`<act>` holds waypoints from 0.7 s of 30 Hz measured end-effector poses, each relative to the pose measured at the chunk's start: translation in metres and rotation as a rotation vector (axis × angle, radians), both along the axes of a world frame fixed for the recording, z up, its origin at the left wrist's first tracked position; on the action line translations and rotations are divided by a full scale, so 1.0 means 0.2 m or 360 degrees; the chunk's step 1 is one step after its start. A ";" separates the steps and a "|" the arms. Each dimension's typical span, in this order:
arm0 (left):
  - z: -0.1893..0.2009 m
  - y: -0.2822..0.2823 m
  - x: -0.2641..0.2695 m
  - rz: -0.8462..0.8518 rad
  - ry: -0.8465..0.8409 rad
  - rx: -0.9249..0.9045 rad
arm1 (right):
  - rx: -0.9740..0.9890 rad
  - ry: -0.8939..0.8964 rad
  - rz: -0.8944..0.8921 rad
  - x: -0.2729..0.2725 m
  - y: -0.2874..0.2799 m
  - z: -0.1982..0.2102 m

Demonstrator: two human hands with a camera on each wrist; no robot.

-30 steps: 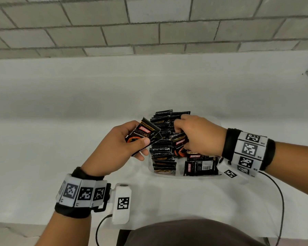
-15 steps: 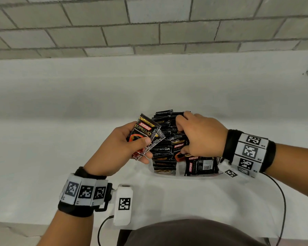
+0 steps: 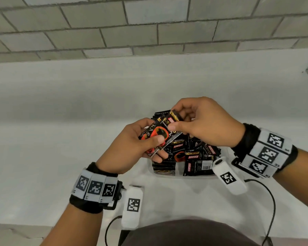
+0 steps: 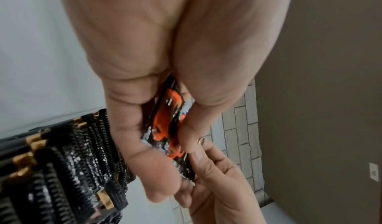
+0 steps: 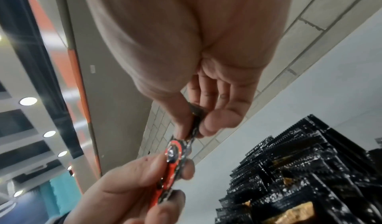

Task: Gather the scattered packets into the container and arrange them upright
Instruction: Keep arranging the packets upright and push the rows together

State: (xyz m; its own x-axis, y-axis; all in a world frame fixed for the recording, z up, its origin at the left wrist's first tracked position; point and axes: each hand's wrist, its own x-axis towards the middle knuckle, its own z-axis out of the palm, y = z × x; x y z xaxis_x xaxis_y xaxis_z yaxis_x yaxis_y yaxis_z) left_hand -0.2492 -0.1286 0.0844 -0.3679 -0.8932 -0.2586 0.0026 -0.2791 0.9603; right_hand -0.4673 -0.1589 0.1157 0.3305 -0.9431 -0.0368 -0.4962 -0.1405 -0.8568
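- A black packet [image 3: 160,133] with an orange-red emblem and gold-edged lettering was held tilted in the air, just above the left side of the container [image 3: 169,175], its upper end pointing up and to the right.
- A second packet seemed to lie right behind it in the same grasp; from the wrist views I could not tell for sure how many there were.
- The left hand [image 3: 130,148] grasped the lower part of the packet, thumb pressed on the printed face and curled fingers behind it.
- The right hand [image 3: 203,125] pinched the upper end of the same packet between thumb and forefinger, the other fingers loosely curled above it.
- The two hands were touching or nearly touching around the packet.
- Under the hands, the container was a shallow clear tray on the white table [image 3: 60,157].
- In it stood a row of black packets [image 3: 163,166] on edge, packed closely along its left side, their saw-toothed tops showing in both wrist views.
- On its right side, loose packets [image 3: 197,157] lay tilted and overlapping, faces up, some partly hidden by the right hand.
- Each wrist wore a black band with white square-patterned markers and a small white camera [image 3: 132,206]; a thin black cable [image 3: 272,210] ran from the right one.
- Behind the table rose a grey block wall [image 3: 149,23].
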 end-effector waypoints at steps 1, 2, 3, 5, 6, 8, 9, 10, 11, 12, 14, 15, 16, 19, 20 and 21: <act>-0.01 0.00 0.00 0.0018 -0.0011 -0.0001 | 0.0031 -0.0023 -0.0057 -0.02 -0.01 -0.01; -0.02 -0.01 0.00 0.0043 -0.0006 0.0003 | 0.0063 -0.0048 -0.0105 -0.03 -0.02 0.00; -0.03 -0.01 0.01 0.0086 0.0017 0.0013 | 0.0083 -0.0075 -0.0150 -0.05 -0.03 0.00; -0.04 -0.02 0.02 0.0211 0.0087 0.0035 | 0.0079 -0.0143 -0.0238 -0.09 -0.04 0.02; -0.04 -0.02 0.03 0.0271 0.0122 0.0040 | 0.0071 -0.0188 -0.0274 -0.11 -0.05 0.03; -0.04 -0.03 0.06 0.0363 0.0170 0.0026 | 0.0100 -0.0254 -0.0264 -0.14 -0.06 0.03; -0.04 -0.03 0.08 0.0395 0.0176 0.0021 | 0.0134 -0.0229 -0.0200 -0.14 -0.06 0.03; -0.04 -0.03 0.09 0.0420 0.0179 0.0022 | 0.0163 -0.0142 -0.0108 -0.15 -0.06 0.02; -0.04 -0.03 0.10 0.0437 0.0183 0.0027 | 0.0166 0.0006 -0.0010 -0.15 -0.06 0.00; -0.04 -0.03 0.11 0.0450 0.0188 0.0034 | 0.0139 0.0174 0.0076 -0.16 -0.06 -0.01; -0.03 -0.03 0.12 0.0468 0.0193 0.0050 | 0.0033 0.0445 0.0176 -0.16 -0.06 -0.06; -0.03 -0.03 0.13 0.0482 0.0196 0.0057 | -0.0015 0.0524 0.0195 -0.15 -0.06 -0.07; -0.04 -0.03 0.13 0.0489 0.0198 0.0060 | -0.0058 0.0577 0.0208 -0.14 -0.06 -0.09; -0.05 -0.02 0.12 0.0472 0.0195 0.0068 | -0.0218 0.0713 0.0303 -0.10 -0.06 -0.14; -0.05 -0.02 0.11 0.0459 0.0190 0.0073 | -0.0239 0.0756 0.0326 -0.09 -0.06 -0.16; -0.05 -0.02 0.11 0.0442 0.0185 0.0080 | -0.0247 0.0803 0.0339 -0.08 -0.06 -0.17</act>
